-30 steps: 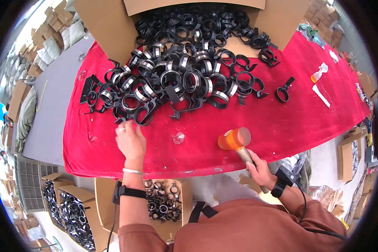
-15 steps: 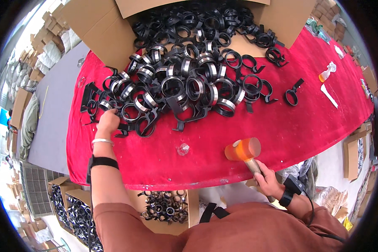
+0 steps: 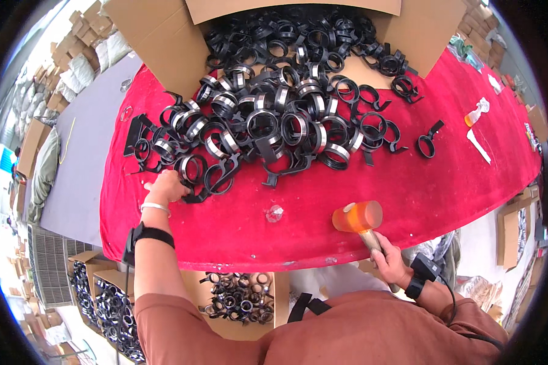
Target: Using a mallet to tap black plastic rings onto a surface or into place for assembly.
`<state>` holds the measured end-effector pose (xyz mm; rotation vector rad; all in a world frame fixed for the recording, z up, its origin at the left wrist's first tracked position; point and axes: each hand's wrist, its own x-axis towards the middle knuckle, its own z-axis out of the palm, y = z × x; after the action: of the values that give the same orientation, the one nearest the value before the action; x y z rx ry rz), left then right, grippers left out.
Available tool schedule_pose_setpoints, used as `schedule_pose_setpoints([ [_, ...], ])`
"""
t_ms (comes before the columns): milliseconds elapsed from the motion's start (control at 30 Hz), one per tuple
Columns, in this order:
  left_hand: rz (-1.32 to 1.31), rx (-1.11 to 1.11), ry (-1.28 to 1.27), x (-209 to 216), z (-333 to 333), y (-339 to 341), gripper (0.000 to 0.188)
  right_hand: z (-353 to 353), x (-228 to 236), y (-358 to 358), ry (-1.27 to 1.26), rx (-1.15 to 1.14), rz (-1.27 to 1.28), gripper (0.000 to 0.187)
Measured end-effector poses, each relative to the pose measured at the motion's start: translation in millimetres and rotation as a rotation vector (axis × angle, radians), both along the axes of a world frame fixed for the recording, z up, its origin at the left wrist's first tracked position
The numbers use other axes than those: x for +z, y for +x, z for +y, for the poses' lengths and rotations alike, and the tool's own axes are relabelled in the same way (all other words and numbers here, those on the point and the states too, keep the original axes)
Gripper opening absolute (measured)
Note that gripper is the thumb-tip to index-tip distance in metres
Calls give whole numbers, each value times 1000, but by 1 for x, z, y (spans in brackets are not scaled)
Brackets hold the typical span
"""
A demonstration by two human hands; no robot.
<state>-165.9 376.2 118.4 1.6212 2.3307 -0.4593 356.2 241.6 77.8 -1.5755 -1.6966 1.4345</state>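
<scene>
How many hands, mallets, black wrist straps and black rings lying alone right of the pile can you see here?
Hands: 2, left hand and right hand
Orange mallet: 1
Black wrist straps: 2
Lone black ring: 1
Total: 6
The ring pile overlaps too much to count.

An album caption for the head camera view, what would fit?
Left hand at the edge of a pile of black rings, right hand gripping an orange mallet.

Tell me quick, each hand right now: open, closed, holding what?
Left hand: at the pile of black rings; its grip cannot be told.
Right hand: closed, holding the orange mallet.
</scene>
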Motion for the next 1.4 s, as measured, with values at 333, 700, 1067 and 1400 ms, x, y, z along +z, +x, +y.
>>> schedule_pose_setpoints([
  [333,-1205,268,775,68,-118,33,23,-7,-5,-4,129,33,-103,43],
  [700,-1519,837,535,-107,-270,163,41,-19,12,-34,39,65,-206,31],
  [1067,-1414,952,733,-94,-246,170,32,-57,50,-108,146,373,43,45],
  [1400,-1449,1003,742,-94,-248,178,33,-74,19,-107,388,714,-166,54],
])
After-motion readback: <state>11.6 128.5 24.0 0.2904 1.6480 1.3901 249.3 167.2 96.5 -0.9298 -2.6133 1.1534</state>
